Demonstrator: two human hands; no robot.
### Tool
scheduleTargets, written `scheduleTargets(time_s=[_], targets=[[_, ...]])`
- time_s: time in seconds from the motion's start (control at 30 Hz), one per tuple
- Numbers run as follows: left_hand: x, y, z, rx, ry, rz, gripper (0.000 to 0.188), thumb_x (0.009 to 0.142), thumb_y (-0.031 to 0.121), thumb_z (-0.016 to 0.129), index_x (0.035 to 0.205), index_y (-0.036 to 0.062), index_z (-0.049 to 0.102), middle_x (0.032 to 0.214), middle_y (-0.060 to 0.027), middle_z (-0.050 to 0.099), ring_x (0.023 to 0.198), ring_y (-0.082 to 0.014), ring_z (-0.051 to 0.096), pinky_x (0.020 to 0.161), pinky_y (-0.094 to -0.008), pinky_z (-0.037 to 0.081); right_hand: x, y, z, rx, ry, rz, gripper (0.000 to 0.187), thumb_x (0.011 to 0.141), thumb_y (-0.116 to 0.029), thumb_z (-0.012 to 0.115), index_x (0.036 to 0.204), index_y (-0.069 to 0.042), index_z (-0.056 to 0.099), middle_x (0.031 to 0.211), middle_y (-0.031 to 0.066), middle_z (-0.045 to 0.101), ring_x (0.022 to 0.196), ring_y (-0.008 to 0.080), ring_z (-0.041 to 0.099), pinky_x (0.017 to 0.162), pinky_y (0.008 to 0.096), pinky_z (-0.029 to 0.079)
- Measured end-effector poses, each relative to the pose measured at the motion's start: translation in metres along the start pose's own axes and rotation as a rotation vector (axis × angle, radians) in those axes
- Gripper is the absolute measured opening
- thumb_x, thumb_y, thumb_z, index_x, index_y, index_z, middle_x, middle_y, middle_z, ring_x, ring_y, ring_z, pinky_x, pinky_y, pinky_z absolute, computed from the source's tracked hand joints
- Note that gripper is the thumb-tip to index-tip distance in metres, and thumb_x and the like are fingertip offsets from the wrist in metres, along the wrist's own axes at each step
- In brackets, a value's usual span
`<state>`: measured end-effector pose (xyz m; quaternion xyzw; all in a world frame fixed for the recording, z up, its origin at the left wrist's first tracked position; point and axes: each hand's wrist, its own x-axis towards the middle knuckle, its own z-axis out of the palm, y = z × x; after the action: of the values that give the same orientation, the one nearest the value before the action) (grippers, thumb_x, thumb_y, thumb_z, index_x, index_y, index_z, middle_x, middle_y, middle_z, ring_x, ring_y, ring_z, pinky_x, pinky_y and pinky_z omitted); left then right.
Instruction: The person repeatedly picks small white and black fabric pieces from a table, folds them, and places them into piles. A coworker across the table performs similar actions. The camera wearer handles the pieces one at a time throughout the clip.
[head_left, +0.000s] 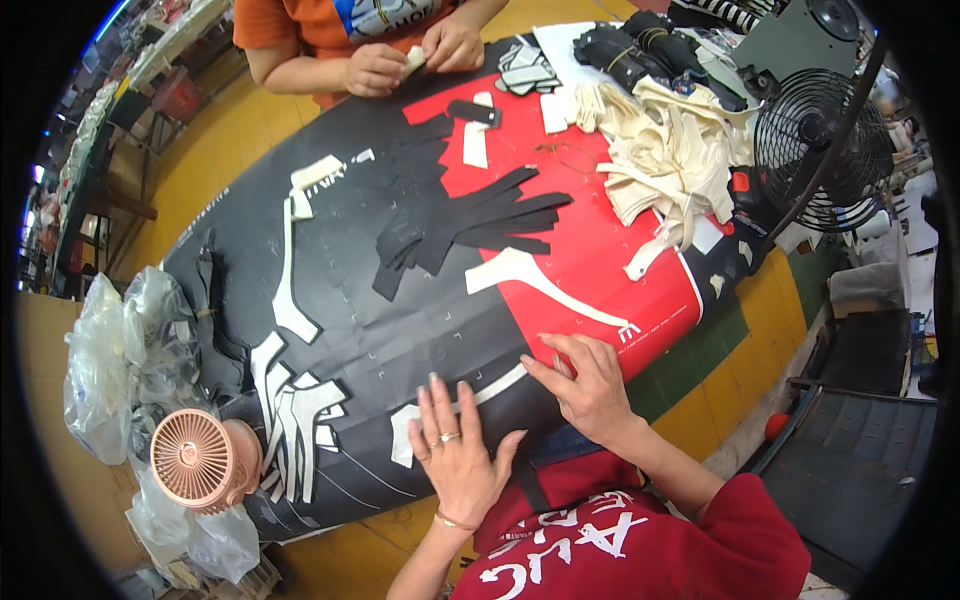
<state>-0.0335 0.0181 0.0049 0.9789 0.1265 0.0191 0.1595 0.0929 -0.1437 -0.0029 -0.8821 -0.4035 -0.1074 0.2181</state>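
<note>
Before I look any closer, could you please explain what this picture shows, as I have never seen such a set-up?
There is no machine here: these are a person's two bare hands, seen from a fisheye camera on that person's head, which bends straight edges. The left hand lies flat over a narrow cream strip on the black-and-red work surface; the right hand is at the strip's right end. Farther up lie black strips and a heap of cream cloth pieces; a pink fan stands at the left. Across from them, a co-worker's hands hold a small cream piece.
</note>
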Motion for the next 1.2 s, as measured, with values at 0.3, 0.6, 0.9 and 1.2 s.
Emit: scheduleTargets(time_s=[0.3,0.6,0.9,1.2], targets=[[-0.030,-0.029,0.001,-0.191,0.228,0.150,0.026,0.074,0.015,0.084,0.092,0.0101,0.065,0.122,-0.0110,0.065,0.113,-0.0280,0.060,0.094,-0.0410,0.038,0.052,0.020,0.006,0.059,0.187,0.373,0.038,0.089,-0.020,0.071,0.122,-0.001,0.065,0.123,0.0136,0.058,0.110,0.0309,0.055,0.090,0.0437,0.042],[-0.018,-0.121,-0.064,0.253,0.576,-0.079,0.024,0.080,0.012,0.080,0.098,0.0045,0.066,0.105,-0.0114,0.067,0.099,-0.0296,0.059,0.087,-0.0414,0.041,0.067,0.028,0.018,0.182,0.123,0.348,0.020,0.087,-0.016,0.072,0.105,-0.009,0.068,0.108,0.0060,0.058,0.101,0.0256,0.055,0.087,0.0422,0.040],[0.036,-0.038,-0.033,-0.222,0.454,-0.019,0.019,0.081,0.010,0.076,0.100,0.0086,0.073,0.109,-0.0084,0.069,0.105,-0.0273,0.062,0.097,-0.0388,0.038,0.049,0.008,0.002,0.148,0.158,0.058,0.016,0.083,-0.014,0.076,0.095,-0.006,0.069,0.096,0.0061,0.062,0.089,0.0264,0.061,0.079,0.0382,0.048],[0.046,-0.011,-0.024,-0.435,0.394,-0.016,0.017,0.085,0.012,0.075,0.102,0.0078,0.074,0.106,-0.0063,0.070,0.097,-0.0232,0.064,0.092,-0.0369,0.039,0.054,-0.024,0.020,-0.225,-0.032,-0.046,0.011,0.080,-0.007,0.067,0.089,-0.001,0.066,0.090,0.0082,0.061,0.086,0.0233,0.059,0.079,0.0348,0.049]])
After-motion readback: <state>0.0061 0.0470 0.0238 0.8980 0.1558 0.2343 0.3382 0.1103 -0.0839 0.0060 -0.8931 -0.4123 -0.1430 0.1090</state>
